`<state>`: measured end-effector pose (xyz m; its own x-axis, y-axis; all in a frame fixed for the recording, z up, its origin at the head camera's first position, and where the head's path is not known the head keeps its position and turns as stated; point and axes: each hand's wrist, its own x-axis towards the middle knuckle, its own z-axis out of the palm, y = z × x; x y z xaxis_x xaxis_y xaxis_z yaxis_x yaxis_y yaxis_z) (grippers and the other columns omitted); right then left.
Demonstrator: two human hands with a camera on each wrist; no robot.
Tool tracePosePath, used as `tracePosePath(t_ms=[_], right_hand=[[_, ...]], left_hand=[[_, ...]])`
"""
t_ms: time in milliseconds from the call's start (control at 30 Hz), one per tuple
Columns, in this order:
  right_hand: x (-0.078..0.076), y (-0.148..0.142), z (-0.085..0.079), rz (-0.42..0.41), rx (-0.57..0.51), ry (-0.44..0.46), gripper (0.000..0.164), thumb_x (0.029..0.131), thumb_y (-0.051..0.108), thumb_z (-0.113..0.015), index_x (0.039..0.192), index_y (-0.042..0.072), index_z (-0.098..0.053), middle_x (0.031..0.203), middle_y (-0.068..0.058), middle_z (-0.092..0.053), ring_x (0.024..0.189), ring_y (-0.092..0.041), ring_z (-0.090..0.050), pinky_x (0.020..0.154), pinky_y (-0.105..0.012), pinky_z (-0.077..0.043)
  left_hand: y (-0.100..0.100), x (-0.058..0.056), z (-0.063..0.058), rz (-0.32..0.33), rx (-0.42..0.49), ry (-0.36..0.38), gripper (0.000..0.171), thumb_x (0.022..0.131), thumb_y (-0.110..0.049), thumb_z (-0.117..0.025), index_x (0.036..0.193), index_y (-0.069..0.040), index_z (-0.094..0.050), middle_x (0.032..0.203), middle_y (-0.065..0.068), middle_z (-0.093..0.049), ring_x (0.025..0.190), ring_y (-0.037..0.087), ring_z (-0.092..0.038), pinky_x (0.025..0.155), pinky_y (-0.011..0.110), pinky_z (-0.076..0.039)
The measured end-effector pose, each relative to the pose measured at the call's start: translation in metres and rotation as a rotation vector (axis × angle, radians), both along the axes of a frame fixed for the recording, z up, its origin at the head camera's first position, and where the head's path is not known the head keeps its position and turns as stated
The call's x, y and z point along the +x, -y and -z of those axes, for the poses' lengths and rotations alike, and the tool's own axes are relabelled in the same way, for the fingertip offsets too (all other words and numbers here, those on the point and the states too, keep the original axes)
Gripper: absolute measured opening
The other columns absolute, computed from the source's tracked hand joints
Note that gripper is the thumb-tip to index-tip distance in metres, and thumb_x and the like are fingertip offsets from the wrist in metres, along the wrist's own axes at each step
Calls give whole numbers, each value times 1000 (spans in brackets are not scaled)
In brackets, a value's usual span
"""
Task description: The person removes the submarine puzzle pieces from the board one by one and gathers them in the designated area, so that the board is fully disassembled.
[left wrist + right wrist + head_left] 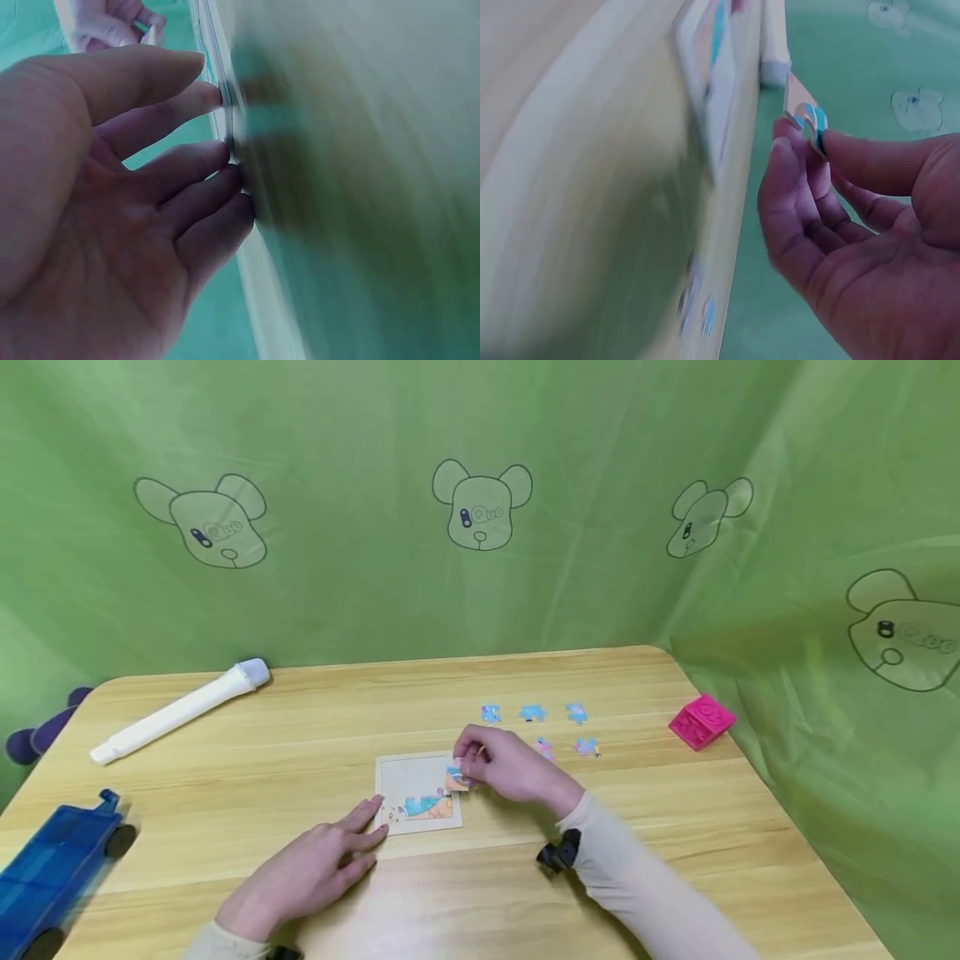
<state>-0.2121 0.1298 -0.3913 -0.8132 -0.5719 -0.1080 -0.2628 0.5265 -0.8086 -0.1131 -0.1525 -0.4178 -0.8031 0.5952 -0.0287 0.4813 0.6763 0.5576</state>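
A square puzzle board (416, 772) lies on the table, with blue and orange pieces fitted along its lower part. My left hand (318, 868) rests at the board's left side, its fingertips touching the frame and its fingers fairly straight. Over the board's right edge, my right hand (510, 764) pinches a puzzle piece (457, 778) between thumb and fingers. That jigsaw piece (804, 112), orange and blue, is raised off the board in the right wrist view. Several loose puzzle pieces (532, 713) lie beyond the right hand, some partly behind it.
A white microphone-shaped stick (180, 714) lies at the back left. A blue toy vehicle (56, 868) stands at the left edge, with a purple object (48, 731) behind it. Near the right edge is a pink block (702, 722). Green cloth (360, 610) hangs around the table.
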Motion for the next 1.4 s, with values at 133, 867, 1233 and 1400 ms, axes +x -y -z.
tracePosePath(t_ms=[133,867,1233,1400], right_hand=[[0,-21,5,-2,14,30,11,96,-6,-54,99,3,-60,83,-9,-60,72,-20,-64,67,-34,-57],[-3,-41,18,60,289,-29,8,91,0,-63,92,7,-62,77,1,-56,69,-14,-51,64,-29,-44],[2,-31,12,53,300,-147,8,92,11,-69,91,11,-61,81,2,-55,74,-15,-51,67,-31,-46],[8,-7,8,-88,260,-220,8,92,12,-69,97,9,-64,89,4,-56,81,-13,-52,75,-30,-47]], left_hand=[[0,1,2,-6,1,-5,38,98,-16,-61,132,0,-60,153,19,-34,128,35,-48,101,50,-43],[-1,2,2,-26,1,10,36,100,-17,-59,132,-1,-60,153,18,-34,131,34,-45,102,50,-42],[-2,0,1,-18,-1,-3,36,100,-16,-59,132,-1,-60,153,18,-33,131,34,-45,102,49,-43],[-2,1,1,-22,-5,-12,36,100,-17,-59,132,-1,-60,153,18,-34,129,35,-46,102,49,-43]])
